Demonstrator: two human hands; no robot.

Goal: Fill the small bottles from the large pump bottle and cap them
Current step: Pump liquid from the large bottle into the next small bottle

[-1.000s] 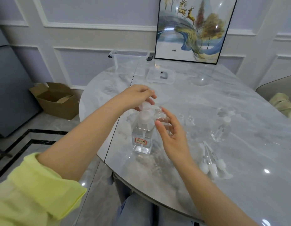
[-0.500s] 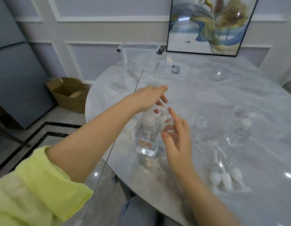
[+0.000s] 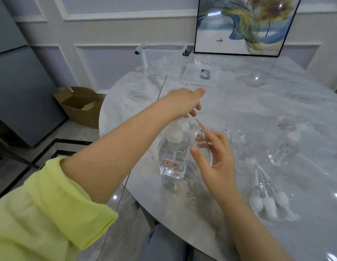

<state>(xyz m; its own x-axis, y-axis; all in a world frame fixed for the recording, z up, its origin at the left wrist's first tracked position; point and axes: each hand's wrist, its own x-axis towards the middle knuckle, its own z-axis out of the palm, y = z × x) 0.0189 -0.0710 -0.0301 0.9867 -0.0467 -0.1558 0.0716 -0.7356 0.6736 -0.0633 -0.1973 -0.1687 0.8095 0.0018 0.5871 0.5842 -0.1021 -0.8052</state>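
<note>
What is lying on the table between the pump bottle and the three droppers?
In the head view, only the right hand holding a small bottle sits between the pump bottle and the droppers; the table under it looks bare.

The centre of the frame is occupied: the pump bottle [image 3: 172, 155] stands there, with the left hand [image 3: 184, 103] above its pump and the right hand [image 3: 215, 157] holding a small bottle [image 3: 198, 140] just beside it. Right of centre, two small clear bottles [image 3: 234, 137] and a further bottle [image 3: 283, 150] block passage. Three droppers [image 3: 268, 200] lie at lower right. A clear box [image 3: 160, 57] and a lid [image 3: 200, 75] stand at upper centre. Bare table [image 3: 277, 106] lies between lid and bottles.
</note>
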